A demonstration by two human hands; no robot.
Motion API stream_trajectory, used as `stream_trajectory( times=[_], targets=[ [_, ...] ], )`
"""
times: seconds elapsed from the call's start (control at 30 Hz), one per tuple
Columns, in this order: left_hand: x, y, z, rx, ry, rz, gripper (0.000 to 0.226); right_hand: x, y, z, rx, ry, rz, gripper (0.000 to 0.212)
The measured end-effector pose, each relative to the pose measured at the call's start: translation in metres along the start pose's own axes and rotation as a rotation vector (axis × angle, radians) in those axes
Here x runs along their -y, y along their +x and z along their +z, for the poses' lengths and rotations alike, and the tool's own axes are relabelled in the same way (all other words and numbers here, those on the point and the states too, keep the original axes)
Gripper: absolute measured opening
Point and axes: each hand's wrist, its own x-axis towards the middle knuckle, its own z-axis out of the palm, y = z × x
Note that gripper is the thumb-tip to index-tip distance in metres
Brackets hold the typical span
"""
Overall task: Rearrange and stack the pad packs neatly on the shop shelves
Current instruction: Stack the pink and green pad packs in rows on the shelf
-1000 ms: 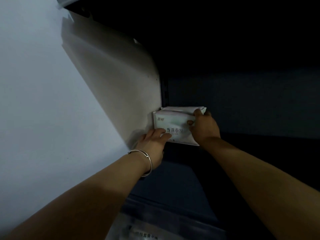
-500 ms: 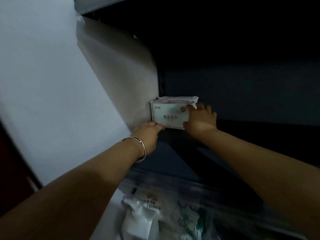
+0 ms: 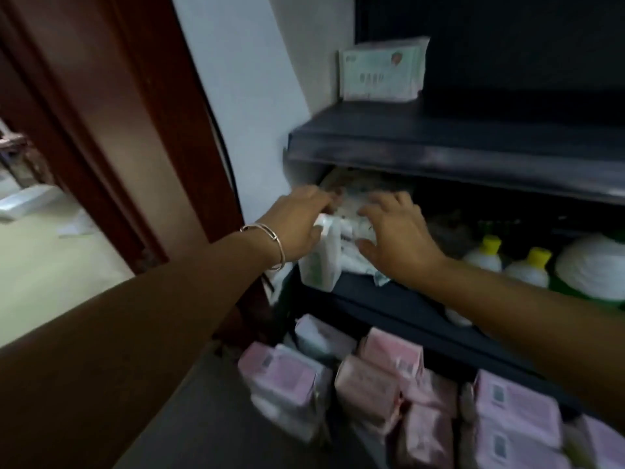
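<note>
A white and green pad pack [image 3: 382, 69] stands upright at the left end of the upper dark shelf [image 3: 473, 143], with no hand on it. Both hands are one shelf lower, at a loose pile of white pad packs [image 3: 341, 238]. My left hand [image 3: 297, 221], with a bangle on the wrist, lies over the pile's left side above an upright white pack [image 3: 319, 262]; blur hides whether its bent fingers grip anything. My right hand [image 3: 395, 231] hovers over the pile's right side with its fingers spread. Several pink pad packs [image 3: 382, 384] crowd the bottom shelf.
White bottles with yellow caps [image 3: 483, 255] and a large white and green container [image 3: 595, 269] stand right of the pile on the middle shelf. A white wall [image 3: 243, 79] and a brown door frame [image 3: 111, 130] lie to the left, with pale floor [image 3: 50, 265] beyond.
Both hands have let go of the pack on the upper shelf and dropped to the pile on the shelf below. The view has tilted down, showing the lower shelves.
</note>
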Motion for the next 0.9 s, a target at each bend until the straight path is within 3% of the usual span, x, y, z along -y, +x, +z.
stream_trajectory(
  times=[0.2, 0.37, 0.6, 0.7, 0.8, 0.9],
  targets=[
    [0.029, -0.071, 0.08, 0.368, 0.016, -0.122, 0.042, 0.015, -0.049, 0.097, 0.389, 0.08, -0.014, 0.048],
    [0.054, -0.1, 0.126, 0.482, -0.011, -0.221, 0.05, 0.041, -0.066, 0.166, 0.682, 0.214, -0.018, 0.079],
    [0.082, -0.109, 0.157, 0.574, -0.043, -0.237, 0.064, 0.085, -0.072, 0.228, 0.79, 0.213, -0.006, 0.108],
    [0.087, -0.11, 0.162, 0.564, -0.071, -0.257, 0.063, 0.088, -0.072, 0.246, 0.726, 0.201, 0.019, 0.087],
    [0.083, -0.11, 0.159, 0.444, -0.113, -0.253, 0.057, 0.08, -0.059, 0.239, 0.697, 0.308, 0.074, 0.057],
    [0.082, -0.109, 0.155, 0.31, -0.099, -0.19, 0.051, 0.067, -0.04, 0.214, 0.652, 0.351, 0.158, 0.053]
  ],
)
